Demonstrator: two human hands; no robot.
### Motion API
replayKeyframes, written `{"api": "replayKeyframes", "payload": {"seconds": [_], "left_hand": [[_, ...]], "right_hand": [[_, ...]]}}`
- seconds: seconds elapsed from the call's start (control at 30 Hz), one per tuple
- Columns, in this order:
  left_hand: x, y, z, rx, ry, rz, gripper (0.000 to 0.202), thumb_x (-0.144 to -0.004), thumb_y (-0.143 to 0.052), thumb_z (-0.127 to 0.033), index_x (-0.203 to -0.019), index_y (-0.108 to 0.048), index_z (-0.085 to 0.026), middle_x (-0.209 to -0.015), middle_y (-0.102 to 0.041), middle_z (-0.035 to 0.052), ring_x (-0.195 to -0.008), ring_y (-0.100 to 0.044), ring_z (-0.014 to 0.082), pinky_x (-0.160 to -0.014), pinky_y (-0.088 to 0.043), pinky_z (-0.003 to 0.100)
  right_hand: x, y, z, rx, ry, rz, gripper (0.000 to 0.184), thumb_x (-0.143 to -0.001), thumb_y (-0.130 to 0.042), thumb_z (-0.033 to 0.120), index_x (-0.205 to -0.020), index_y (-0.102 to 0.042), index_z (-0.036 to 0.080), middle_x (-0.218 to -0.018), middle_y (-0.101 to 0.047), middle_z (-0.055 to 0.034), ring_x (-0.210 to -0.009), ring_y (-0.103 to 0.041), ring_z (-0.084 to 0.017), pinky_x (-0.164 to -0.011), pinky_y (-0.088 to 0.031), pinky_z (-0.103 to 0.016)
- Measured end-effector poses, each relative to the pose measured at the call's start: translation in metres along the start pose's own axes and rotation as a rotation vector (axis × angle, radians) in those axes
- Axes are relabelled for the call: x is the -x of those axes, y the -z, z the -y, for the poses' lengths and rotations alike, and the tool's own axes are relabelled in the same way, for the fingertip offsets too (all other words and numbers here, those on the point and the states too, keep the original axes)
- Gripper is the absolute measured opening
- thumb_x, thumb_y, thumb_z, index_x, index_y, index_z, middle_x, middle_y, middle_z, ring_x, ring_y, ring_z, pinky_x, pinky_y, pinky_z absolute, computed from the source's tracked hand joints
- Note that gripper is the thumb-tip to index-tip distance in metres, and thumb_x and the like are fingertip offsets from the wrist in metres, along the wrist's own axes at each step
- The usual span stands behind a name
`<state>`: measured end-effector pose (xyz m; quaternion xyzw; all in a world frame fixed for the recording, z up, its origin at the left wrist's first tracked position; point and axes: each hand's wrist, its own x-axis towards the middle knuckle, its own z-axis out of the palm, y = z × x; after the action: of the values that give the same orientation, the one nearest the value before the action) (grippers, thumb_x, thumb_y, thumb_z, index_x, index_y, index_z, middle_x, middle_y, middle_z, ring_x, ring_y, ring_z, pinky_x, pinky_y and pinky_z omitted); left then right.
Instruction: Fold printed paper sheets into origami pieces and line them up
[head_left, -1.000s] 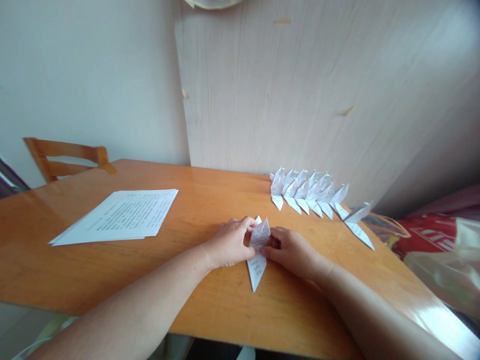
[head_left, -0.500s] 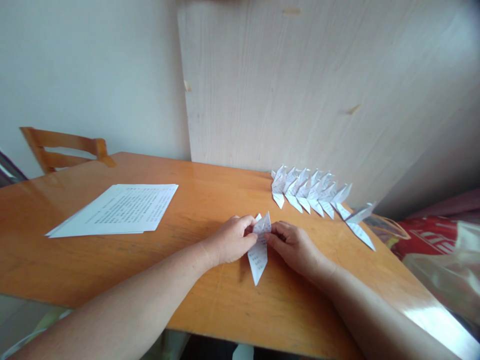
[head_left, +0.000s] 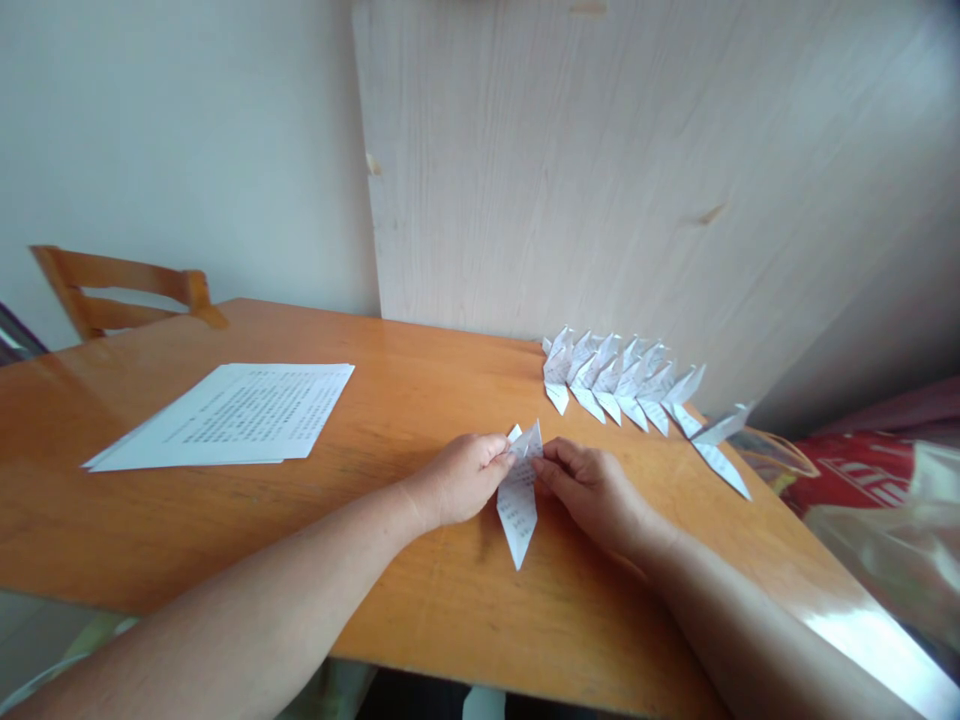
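Observation:
Between my hands, over the front middle of the table, is a folded paper piece (head_left: 517, 505) with printed characters. One long point of it aims toward me, and shorter points rise at its far end. My left hand (head_left: 472, 475) pinches its left edge between thumb and fingers. From the other side, my right hand (head_left: 589, 487) grips the right edge near the upper folds. The fingertips behind the paper are hidden. Beyond my right hand, several similar folded paper pieces (head_left: 611, 380) stand in overlapping rows, and one more folded paper piece (head_left: 720, 450) sits apart at the right.
A stack of printed sheets (head_left: 225, 415) lies at the left on the wooden table (head_left: 420, 390). Behind that stands a wooden chair (head_left: 127, 285). A pale wood-grain panel (head_left: 570, 180) rises at the back. Red and clear plastic bags (head_left: 862, 475) are beyond the right edge.
The near point of the held paper has swung slightly right. My left thumb has drawn back up toward the paper's edge, while my right hand keeps nearly the same place.

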<state>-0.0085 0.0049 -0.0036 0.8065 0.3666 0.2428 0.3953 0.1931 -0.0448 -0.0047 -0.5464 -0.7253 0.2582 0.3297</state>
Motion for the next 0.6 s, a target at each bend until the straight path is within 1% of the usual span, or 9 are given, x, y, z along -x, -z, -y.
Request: {"api": "replayKeyframes", "payload": {"seconds": [0.33, 0.6], "left_hand": [[0.0011, 0.0022, 0.001, 0.033, -0.001, -0.044, 0.034, -0.092, -0.049, -0.045, -0.077, -0.063, -0.018, -0.065, -0.059, 0.0001, -0.065, -0.054, 0.0165, -0.061, -0.043, 0.026], [0.0011, 0.003, 0.0027, 0.034, -0.018, -0.044, 0.035, -0.092, -0.05, -0.046, -0.075, -0.064, -0.018, -0.064, -0.058, -0.0007, -0.064, -0.053, 0.0157, -0.061, -0.043, 0.025]], "right_hand": [[0.0008, 0.0013, -0.0015, 0.012, -0.013, 0.022, 0.021, -0.095, -0.049, 0.035, -0.084, -0.061, 0.022, -0.075, -0.065, -0.0001, -0.068, -0.058, -0.016, -0.06, -0.042, -0.027], [0.0011, 0.0021, 0.0006, -0.001, -0.013, 0.029, 0.023, -0.096, -0.049, 0.036, -0.081, -0.059, 0.022, -0.073, -0.065, -0.0001, -0.067, -0.058, -0.016, -0.061, -0.043, -0.027]]}}
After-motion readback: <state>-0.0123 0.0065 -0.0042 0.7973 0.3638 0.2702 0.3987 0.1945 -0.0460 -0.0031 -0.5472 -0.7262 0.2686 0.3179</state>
